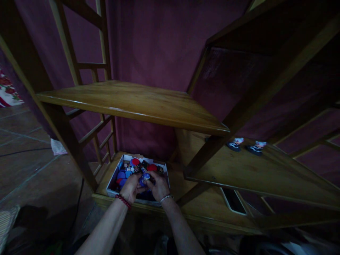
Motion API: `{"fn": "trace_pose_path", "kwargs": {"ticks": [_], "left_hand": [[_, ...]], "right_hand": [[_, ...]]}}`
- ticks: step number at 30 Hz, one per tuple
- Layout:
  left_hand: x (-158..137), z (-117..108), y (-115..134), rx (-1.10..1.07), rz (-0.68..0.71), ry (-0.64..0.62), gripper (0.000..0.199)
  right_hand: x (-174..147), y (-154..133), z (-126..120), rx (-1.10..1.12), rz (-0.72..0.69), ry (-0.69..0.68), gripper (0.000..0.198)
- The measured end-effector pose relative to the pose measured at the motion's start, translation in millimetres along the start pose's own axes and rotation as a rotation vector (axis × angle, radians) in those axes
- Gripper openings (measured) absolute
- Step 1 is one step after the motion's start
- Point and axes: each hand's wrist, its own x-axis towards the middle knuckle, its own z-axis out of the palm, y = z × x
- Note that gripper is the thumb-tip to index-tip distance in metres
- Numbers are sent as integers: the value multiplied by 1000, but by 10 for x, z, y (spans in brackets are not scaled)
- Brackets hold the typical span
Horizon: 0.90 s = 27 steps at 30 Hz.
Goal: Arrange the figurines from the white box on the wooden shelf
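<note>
One small, rounded, blue-and-white piece (pixel 146 176) is over the shallow white cardboard box (pixel 111 192), my left hand (pixel 131 187) and right hand (pixel 158 185) curled narrow around it. I'd judge a light fingertip hold from both sides best. The box's near rim runs below my wrists; the glossy brown wooden upper shelf (pixel 132 102) limits lifting, with freer room towards me.

2 hands (pixel 132 187), 2 bracelets (pixel 123 200), 1 box (pixel 111 191), 1 phone (pixel 234 201), min. 2 figurines (pixel 236 143), min. 2 red discs (pixel 135 162); blue pcs (pixel 121 175) too jumbled, no. unclear.
</note>
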Motion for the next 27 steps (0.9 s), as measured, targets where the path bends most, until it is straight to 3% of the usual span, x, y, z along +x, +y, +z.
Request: {"fn": "trace_pose_path", "kwargs": {"ticks": [14, 27], "left_hand": [[-3, -14, 11, 55, -26, 34, 10], [11, -1, 10, 98, -38, 67, 8]], "right_hand": [[-8, 7, 10, -13, 6, -16, 25], [-26, 49, 11, -41, -73, -35, 26]]}}
